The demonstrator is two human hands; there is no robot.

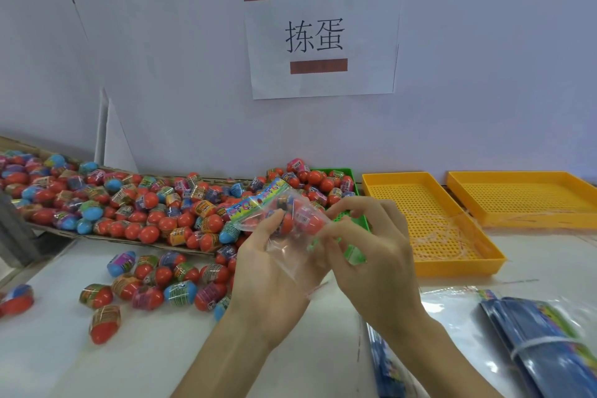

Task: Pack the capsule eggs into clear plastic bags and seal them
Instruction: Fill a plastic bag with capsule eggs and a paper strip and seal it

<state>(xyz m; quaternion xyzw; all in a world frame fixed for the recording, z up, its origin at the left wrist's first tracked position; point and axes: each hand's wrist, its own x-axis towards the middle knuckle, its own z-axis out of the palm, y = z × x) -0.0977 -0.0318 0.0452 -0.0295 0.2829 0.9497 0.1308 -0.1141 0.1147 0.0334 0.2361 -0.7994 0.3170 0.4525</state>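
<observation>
1. Hands meet at chest height: the left hand (274, 263) grips a clear plastic bag (284, 229) from below, steadying it.
2. The right hand (365, 245) pinches the bag's side, probably to close it.
3. Capsule eggs (298, 218) sit inside the bag.
4. Loose eggs (151, 284) lie left of the hands.
5. A yellow tray (433, 223) waits to the right.

two yellow trays (433, 223), one green tray (350, 173)
</observation>
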